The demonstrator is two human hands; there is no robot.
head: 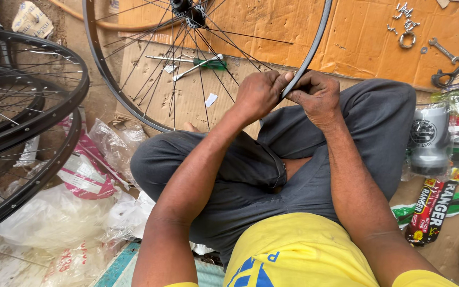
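Both hands are meeting on the near edge of a black bicycle wheel rim [314, 48], which is standing tilted over the person's crossed legs and a sheet of brown cardboard [272, 32]. Left hand [258, 94] is gripping the rim with its fingers curled around it, and right hand [317, 95] is pinching the same stretch just beside it; the fingertips are folding inward, so whatever may be lying between them is staying hidden. Spokes are running up to a hub [187, 10] that is being cut off by the top edge. Behind the spokes a green-handled screwdriver [197, 64] is lying on the cardboard. Two more wheels [27, 106] are leaning at the left, only partly in view, over crumpled plastic bags [59, 218]. At the right, a wrench [444, 50], small metal parts [404, 21] too tiny to identify and a grey canister in plastic wrap [428, 139] are sitting well apart from the hands.
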